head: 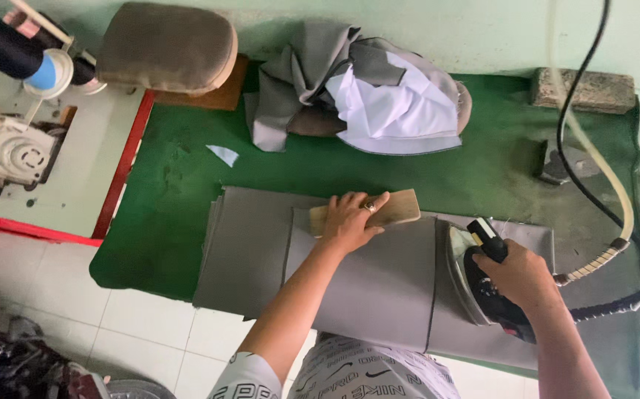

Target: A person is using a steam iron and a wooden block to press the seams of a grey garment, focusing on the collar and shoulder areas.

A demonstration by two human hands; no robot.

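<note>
1. Head view showed the left hand pressing a wooden block flat onto grey fabric, fingers spread, no grip closed.
2. Right hand had its grip wrapped around the iron handle.
3. Fabric lay on the green desk.

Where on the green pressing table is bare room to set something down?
Bare green cover lies left of the grey fabric, and between it and the cloth heap. Crowded: around the iron and hoses.
</note>
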